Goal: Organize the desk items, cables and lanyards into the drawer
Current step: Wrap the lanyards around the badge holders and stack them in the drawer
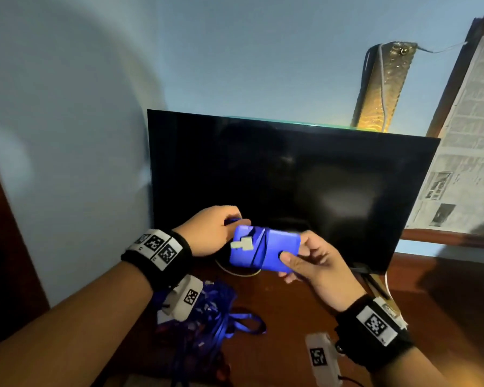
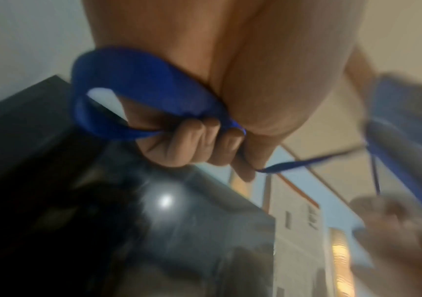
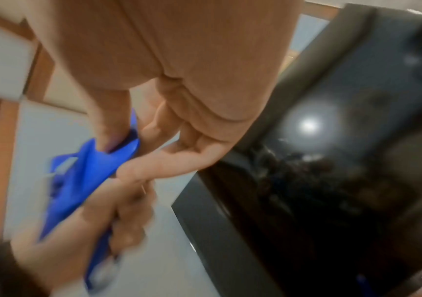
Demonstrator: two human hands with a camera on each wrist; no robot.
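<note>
At the bottom of the head view, both forearms reach up into the frame, each with a black wrist strap carrying white coded tags. Between them, in the lower centre, a heap of blue lanyards [image 1: 207,311] lies tangled on the dark wooden desk [image 1: 291,297].

Above the heap, in the middle of the frame, both hands hold a blue card holder [image 1: 266,251] up in the air, clear of the desk. The right hand [image 1: 313,263] pinches its right edge, thumb on the near face and fingers behind; the right wrist view shows the thumb [image 3: 110,128] pressed into the blue plastic with the other fingers loosely extended beneath. A small pale clip [image 1: 242,244] sits on the holder's left part.

The left hand [image 1: 210,233] is at the holder's left side, fingers curled tight into a fist around a blue strap [image 2: 138,86]. In the left wrist view, the strap loops out of the fist toward the upper left, and a thin length of it runs from the fingers toward the blurred holder at the right edge.

Behind the hands, a dark, switched-off monitor [image 1: 291,177] stands on the desk, filling the centre. Beyond it rises a pale blue wall [image 1: 123,65], and sheets of newspaper [image 1: 464,152] hang at the right edge.
</note>
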